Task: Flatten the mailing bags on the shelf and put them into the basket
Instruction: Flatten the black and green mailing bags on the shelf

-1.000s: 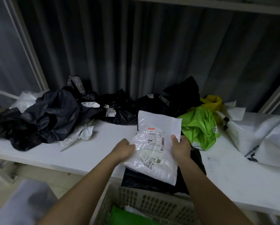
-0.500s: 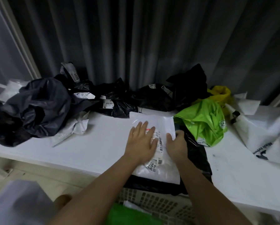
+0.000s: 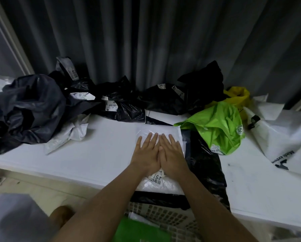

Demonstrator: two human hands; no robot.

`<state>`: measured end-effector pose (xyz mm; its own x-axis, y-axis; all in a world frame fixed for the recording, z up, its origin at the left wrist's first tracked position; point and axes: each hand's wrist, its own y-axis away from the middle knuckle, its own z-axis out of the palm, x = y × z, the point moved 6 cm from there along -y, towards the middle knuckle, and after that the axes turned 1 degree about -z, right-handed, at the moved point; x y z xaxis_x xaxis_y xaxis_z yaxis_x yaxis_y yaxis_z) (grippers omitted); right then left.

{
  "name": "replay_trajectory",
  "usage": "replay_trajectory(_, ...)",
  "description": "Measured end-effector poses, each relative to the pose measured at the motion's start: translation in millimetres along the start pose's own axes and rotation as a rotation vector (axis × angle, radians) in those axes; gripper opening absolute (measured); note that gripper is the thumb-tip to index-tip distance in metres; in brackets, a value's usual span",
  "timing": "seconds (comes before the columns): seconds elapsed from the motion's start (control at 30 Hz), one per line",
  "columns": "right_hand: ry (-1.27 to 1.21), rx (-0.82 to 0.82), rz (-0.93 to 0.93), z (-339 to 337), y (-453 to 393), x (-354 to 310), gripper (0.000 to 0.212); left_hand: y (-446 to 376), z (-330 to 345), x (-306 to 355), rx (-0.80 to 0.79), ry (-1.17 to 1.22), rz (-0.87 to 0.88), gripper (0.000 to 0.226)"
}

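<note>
Head view. Both hands lay flat and side by side, fingers straight, pressing on a white mailing bag (image 3: 161,132) at the front edge of the white shelf (image 3: 102,154). The left hand (image 3: 147,154) and the right hand (image 3: 172,154) touched along their inner edges, thumbs together, palms down, gripping nothing. The white mailing bag rested on a flattened black mailing bag (image 3: 205,165), whose near end hung over the front edge of the shelf; a printed label showed just behind the wrists. Directly below the front edge stood the basket (image 3: 165,215), a pale perforated one, with a green bag (image 3: 137,231) lying inside it. Just right of the hands a crumpled lime-green mailing bag (image 3: 216,126) lay on the shelf, touching the black one, with a yellow bag (image 3: 238,95) behind it toward the back edge. A large white bag with dark lettering (image 3: 285,145) occupied the right end. Along the back edge lay a row of crumpled black bags (image 3: 125,102); at the left end sat a heap of dark grey bags (image 3: 29,109) over a crumpled white bag (image 3: 73,131). A dark pleated curtain (image 3: 146,41) hung behind the shelf
</note>
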<state>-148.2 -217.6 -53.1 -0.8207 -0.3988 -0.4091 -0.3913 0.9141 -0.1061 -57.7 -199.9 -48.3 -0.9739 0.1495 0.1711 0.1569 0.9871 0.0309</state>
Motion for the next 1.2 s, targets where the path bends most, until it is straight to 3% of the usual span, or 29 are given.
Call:
replay_trajectory(0.2, 0.070, 0.034, 0.032, 8.5, 5.8, 2.2, 0.077, 1.1, 13.0, -1.1, 0.046, -0.088, 0.007, 0.077)
replay_trajectory(0.5, 0.158, 0.058, 0.056, 21.6, 10.6, 15.1, 0.062, 1.2, 10.2, 2.5, 0.091, -0.104, -0.094, 0.066)
replay_trajectory(0.6, 0.162, 0.051, 0.056, 27.2, 10.5, 19.1, 0.067, -3.1, 8.4, 3.1, 0.057, -0.131, -0.142, 0.061)
replay_trajectory(0.8, 0.157, 0.064, 0.068, 27.8, 11.2, 18.1, 0.072, -2.9, 16.0, 0.4, 0.098, -0.095, -0.119, 0.082)
replay_trajectory(1.2, 0.161, 0.044, 0.077, 29.7, 10.7, 17.7, 0.074, -2.2, 26.0, -3.6, 0.099, -0.072, -0.127, 0.078)
